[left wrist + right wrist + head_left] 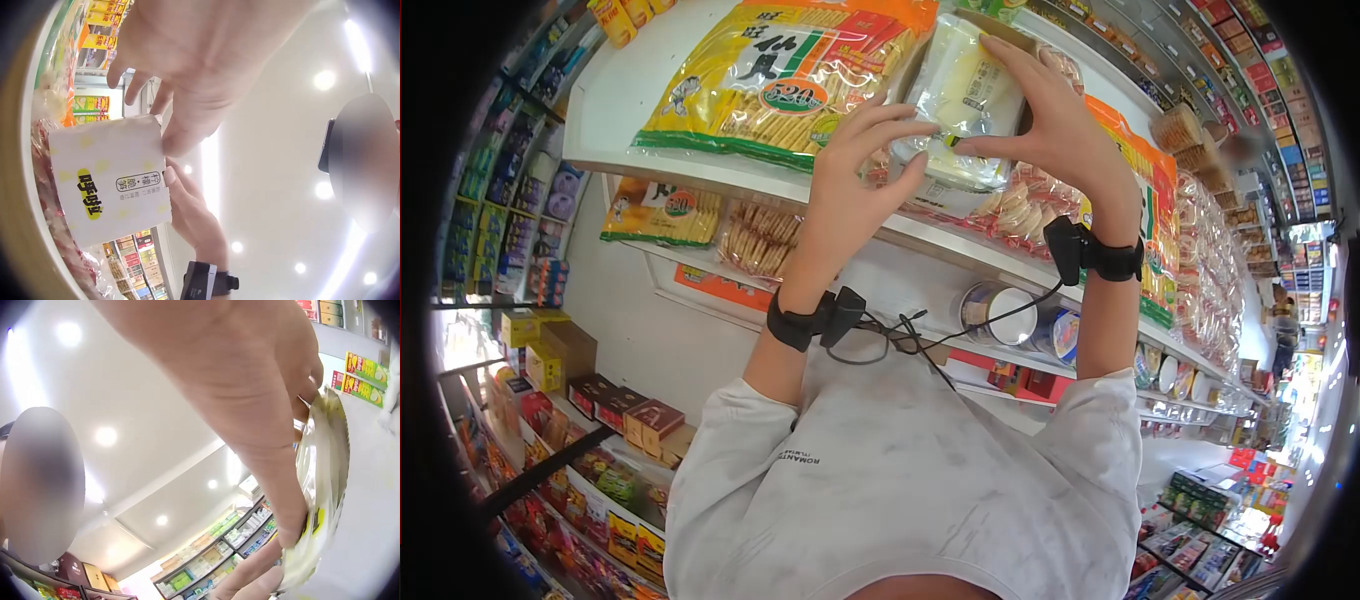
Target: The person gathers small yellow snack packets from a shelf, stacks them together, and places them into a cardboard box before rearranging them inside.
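In the head view, a pale yellow and clear plastic packet (972, 85) lies at the mouth of a white carton (109, 181) on the shelf. My right hand (1055, 120) spans the packet, thumb at the near end and fingers at the far end. The right wrist view shows that thumb pressed on the crinkled packet (322, 481). My left hand (862, 165) is at the left of the carton, index finger stretched toward the packet and thumb below it. Its fingertips (259, 565) sit right at the packet's lower end. The carton's inside is mostly hidden.
A large yellow bag of rice crackers (790, 90) lies left of the carton. Red-and-clear snack bags (1025, 205) and an orange bag (1145, 180) crowd the right. Lower shelves hold more crackers (760, 235) and round tubs (1000, 310). Dark cables (910, 340) hang between the wrists.
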Tool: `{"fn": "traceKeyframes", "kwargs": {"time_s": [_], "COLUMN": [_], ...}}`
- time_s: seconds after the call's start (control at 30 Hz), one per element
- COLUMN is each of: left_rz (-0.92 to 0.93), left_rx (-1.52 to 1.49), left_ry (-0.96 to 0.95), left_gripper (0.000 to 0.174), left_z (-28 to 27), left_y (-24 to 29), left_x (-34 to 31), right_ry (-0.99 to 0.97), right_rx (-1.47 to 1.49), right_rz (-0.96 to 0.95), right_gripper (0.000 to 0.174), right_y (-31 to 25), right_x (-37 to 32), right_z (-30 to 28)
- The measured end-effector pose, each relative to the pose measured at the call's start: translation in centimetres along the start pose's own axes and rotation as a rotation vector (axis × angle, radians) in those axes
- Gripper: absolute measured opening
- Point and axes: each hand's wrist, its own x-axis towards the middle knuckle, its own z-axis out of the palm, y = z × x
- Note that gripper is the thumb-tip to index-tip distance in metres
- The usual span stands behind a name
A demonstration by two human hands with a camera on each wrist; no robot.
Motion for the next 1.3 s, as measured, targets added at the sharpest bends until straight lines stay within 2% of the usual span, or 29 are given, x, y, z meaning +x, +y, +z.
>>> {"fn": "traceKeyframes", "kwargs": {"time_s": [0.1, 0.33, 0.43, 0.53, 0.63, 0.73, 0.83, 0.87, 0.93, 1.03, 1.07, 1.17, 1.27, 1.3], "left_rz": [0.048, -0.025, -0.081, -0.061, -0.048, -0.190, -0.575, -0.636, -0.587, -0.564, -0.563, -0.640, -0.666, -0.628], "left_rx": [0.035, -0.094, -0.163, -0.099, -0.130, -0.110, -0.429, -0.474, -0.524, -0.496, -0.466, -0.827, -0.727, -0.667], "left_ry": [-0.001, -0.143, -0.242, -0.268, 0.004, -0.066, -0.399, -0.513, -0.435, -0.386, -0.381, -0.461, -0.362, -0.413], "left_gripper": [0.030, 0.032, 0.037, 0.057, 0.074, 0.082, 0.077, 0.069, 0.065, 0.060, 0.058, 0.056, 0.052, 0.051], "left_z": [-0.3, -1.9, -2.1, -1.9, -0.9, -1.1, -1.2, -1.9, -1.4, -0.8, -0.9, -1.8, -2.4, -2.6], "left_y": [0.3, -0.1, -0.6, -1.0, -0.5, -2.1, -4.6, -4.2, -4.1, -3.9, -3.8, -8.3, -4.7, -4.6], "left_x": [0.2, 1.5, 2.5, 2.7, 2.8, 2.7, 3.0, 3.3, 2.4, 1.7, 1.6, 2.1, 2.1, 2.5], "right_ry": [-0.144, -0.381, -0.469, -0.471, -0.454, -0.509, -0.731, -0.722, -0.699, -0.500, -0.509, -0.482, -0.353, -0.299], "right_rx": [0.164, 0.093, 0.072, 0.117, 0.057, 0.057, -0.041, -0.072, -0.134, -0.138, -0.137, -0.118, -0.087, -0.091], "right_rz": [0.078, 0.109, 0.108, 0.077, -0.004, 0.030, 0.154, 0.151, 0.145, -0.040, -0.026, 0.025, 0.043, 0.014], "right_gripper": [0.110, 0.120, 0.125, 0.127, 0.128, 0.129, 0.132, 0.133, 0.133, 0.132, 0.130, 0.127, 0.133, 0.135], "right_y": [0.0, -0.2, -0.5, -0.6, -0.7, -1.1, -3.5, -3.4, -3.1, -2.9, -3.2, -3.7, -3.3, -3.1], "right_x": [0.9, 2.6, 3.7, 4.2, 4.1, 4.5, 6.6, 6.6, 6.3, 5.2, 5.1, 4.9, 3.3, 2.9], "right_z": [-0.1, -1.2, -1.4, -1.1, -0.8, -1.2, -3.1, -2.6, -1.3, -0.6, -0.6, -0.7, 0.9, 1.1]}}
